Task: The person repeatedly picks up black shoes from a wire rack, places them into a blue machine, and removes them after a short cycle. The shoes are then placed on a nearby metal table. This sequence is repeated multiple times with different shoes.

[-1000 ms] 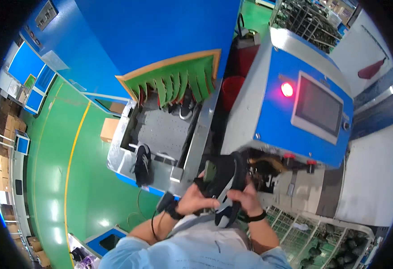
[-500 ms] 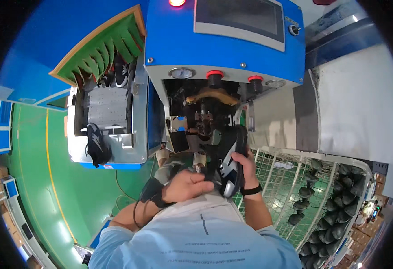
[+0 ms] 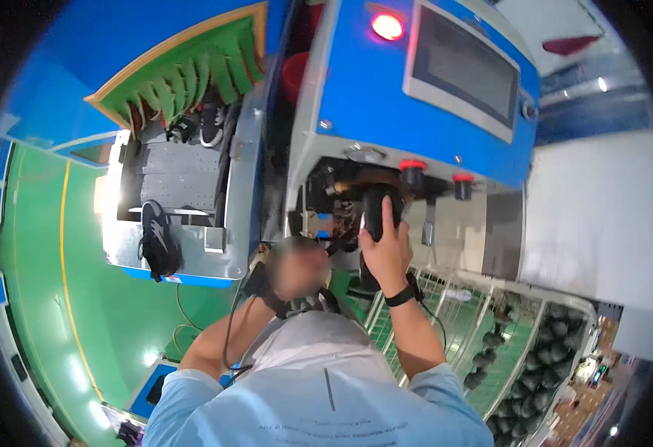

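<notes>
My right hand (image 3: 387,253) is closed on a black shoe (image 3: 378,210), its fingers laid along the shoe's dark surface. The shoe stands upright in front of the opening of a blue machine (image 3: 364,74), beside the metal clamp parts (image 3: 326,222). My left hand (image 3: 297,270) is to the left, in front of my body, smeared so its fingers cannot be read. Just below it, close to my shirt, lies a dark item with pale stripes (image 3: 313,302); whether the left hand holds it is unclear. A dark band with a cable covers the left wrist.
At left is a metal conveyor outlet (image 3: 179,179) with green strip curtains (image 3: 185,78); a black-and-white shoe (image 3: 159,237) rests on its near edge. The machine carries a screen (image 3: 462,67), a lit red lamp (image 3: 387,27) and red-topped knobs. A wire rack (image 3: 520,328) with dark shoe-shaped pieces stands right.
The shoe in my right hand has been raised toward the machine opening and turned, so its white side marking is hidden. My left hand has moved up and slightly left. The view has shifted.
</notes>
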A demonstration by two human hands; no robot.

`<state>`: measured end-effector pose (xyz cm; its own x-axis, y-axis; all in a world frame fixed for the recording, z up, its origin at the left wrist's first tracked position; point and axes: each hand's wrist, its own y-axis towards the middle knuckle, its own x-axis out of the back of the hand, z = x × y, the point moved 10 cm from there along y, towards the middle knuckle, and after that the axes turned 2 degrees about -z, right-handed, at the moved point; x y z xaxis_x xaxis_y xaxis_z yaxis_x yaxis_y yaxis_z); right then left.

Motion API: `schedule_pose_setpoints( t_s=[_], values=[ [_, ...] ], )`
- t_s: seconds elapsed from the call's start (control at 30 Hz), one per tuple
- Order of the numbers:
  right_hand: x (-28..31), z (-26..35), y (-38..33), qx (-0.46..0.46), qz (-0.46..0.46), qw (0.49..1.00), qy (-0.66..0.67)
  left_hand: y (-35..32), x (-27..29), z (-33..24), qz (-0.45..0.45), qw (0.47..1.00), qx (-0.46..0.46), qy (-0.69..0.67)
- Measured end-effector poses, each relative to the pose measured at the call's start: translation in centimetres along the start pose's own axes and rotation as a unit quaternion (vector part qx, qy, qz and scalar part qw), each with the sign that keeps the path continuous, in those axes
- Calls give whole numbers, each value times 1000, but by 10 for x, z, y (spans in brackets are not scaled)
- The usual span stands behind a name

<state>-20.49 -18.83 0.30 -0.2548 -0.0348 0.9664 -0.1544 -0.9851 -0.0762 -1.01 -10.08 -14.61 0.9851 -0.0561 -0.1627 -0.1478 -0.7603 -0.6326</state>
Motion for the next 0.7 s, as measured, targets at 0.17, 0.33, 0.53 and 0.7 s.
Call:
schedule_pose_setpoints(
  t_s=[0.17, 0.33, 0.53, 0.7],
  values=[
    [-4, 12, 4, 76, -131, 988, -33, 15, 11, 7, -52, 997, -6, -64],
    [-11, 2, 0, 31, -86, 996, 14, -22, 21, -34, 34, 995, -16, 90],
    [2, 3, -25, 44, -196, 978, 60, -37, 13, -42, 42, 985, -32, 162],
    [13, 2, -127, 88, -233, 966, 73, -39, -33, -20, 164, 985, 40, 27]
  ],
)
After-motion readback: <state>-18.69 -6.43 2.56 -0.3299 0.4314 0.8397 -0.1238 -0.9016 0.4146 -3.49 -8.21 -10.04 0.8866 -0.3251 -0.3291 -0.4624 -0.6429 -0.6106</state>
